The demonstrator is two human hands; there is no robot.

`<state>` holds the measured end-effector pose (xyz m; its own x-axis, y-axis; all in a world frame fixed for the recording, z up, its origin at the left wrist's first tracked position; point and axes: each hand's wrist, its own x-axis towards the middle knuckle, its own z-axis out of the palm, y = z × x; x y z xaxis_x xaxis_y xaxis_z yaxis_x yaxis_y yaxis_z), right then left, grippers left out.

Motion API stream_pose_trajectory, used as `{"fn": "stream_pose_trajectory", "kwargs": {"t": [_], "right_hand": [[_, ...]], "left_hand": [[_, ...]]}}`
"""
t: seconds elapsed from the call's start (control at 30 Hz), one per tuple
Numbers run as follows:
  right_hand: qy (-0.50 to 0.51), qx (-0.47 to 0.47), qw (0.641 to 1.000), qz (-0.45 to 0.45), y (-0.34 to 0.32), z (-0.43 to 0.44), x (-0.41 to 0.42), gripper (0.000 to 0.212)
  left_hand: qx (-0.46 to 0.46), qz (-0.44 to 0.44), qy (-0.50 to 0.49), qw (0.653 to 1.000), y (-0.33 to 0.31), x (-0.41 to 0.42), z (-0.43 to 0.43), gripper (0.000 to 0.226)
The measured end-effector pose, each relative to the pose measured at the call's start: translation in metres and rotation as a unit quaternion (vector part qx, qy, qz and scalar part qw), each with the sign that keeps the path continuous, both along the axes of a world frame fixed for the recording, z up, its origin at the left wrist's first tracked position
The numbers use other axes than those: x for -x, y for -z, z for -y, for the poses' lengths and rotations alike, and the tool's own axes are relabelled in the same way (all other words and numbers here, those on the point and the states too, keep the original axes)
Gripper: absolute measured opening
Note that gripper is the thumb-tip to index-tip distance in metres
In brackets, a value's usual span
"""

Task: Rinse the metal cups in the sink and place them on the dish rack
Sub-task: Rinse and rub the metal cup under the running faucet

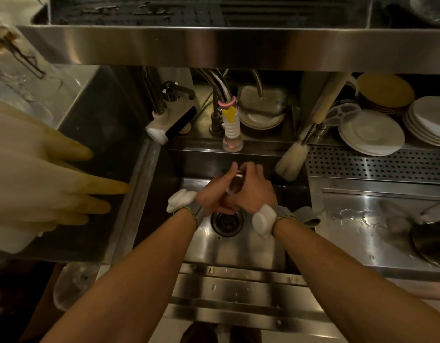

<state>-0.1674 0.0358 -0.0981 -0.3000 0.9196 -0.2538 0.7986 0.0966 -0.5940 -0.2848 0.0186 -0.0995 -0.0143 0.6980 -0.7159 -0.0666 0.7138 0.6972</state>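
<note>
Both my hands meet over the steel sink, just below the white ribbed faucet spout. Between them is a small metal cup, tilted and mostly hidden by my fingers. My left hand wraps it from the left and my right hand covers it from the right and above. The drain lies directly under my wrists. The perforated dish rack surface runs along the right behind the sink.
Stacked white plates and brown plates sit at the back right. A bottle brush leans at the sink's right corner. Rubber gloves hang at left. A dark pan rests on the wet right counter. A steel shelf overhangs.
</note>
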Motion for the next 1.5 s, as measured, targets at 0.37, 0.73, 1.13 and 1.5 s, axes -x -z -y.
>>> {"fn": "stream_pose_trajectory", "kwargs": {"t": [0.37, 0.73, 1.13, 1.5], "right_hand": [[-0.048, 0.103, 0.992, -0.046, 0.011, -0.014, -0.006, 0.044], [-0.036, 0.138, 0.989, -0.034, 0.027, -0.018, -0.014, 0.031], [-0.049, 0.068, 0.996, 0.013, 0.009, -0.016, 0.000, 0.085], [-0.049, 0.066, 0.995, 0.051, 0.017, -0.011, -0.014, 0.080]], "left_hand": [[0.013, -0.382, 0.069, 0.921, 0.008, 0.021, 0.001, 0.054], [0.023, -0.354, 0.025, 0.935, 0.000, 0.034, 0.009, 0.044], [0.118, -0.040, 0.069, 0.990, -0.012, 0.017, 0.008, 0.084], [0.021, -0.448, 0.236, 0.862, 0.014, 0.047, 0.016, 0.057]]}}
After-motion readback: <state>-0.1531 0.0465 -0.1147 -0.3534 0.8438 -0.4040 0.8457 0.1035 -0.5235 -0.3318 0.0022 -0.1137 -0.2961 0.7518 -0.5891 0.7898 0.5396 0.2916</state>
